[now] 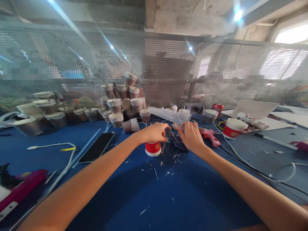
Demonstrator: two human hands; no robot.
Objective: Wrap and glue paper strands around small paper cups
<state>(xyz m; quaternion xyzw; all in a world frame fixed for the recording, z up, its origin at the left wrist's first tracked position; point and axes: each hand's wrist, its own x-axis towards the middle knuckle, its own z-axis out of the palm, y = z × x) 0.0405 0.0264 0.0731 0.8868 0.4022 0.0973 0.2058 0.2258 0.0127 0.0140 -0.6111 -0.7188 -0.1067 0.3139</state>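
Note:
My left hand (155, 132) is over a red and white paper cup (153, 150), its fingers curled; it hides the cup's top. What sits between its thumb and forefinger is too small to make out, though a teal tip shows by the thumb. A little to the right, my right hand (192, 136) has its fingers bent and its thumb against a tangle of pale, thin cord (176, 127). Loops of this cord run between the two hands. Just beyond the right hand lies a pink glue gun (211, 136).
Stacked twine-wrapped cups (115, 106) stand at the back, near one lying cup (131, 125). A black phone (97, 147) lies left. Another red cup (234, 129) stands right, near cables (237, 155). White scraps (167, 173) litter the blue table (154, 199). A perforated metal screen (166, 67) rises behind.

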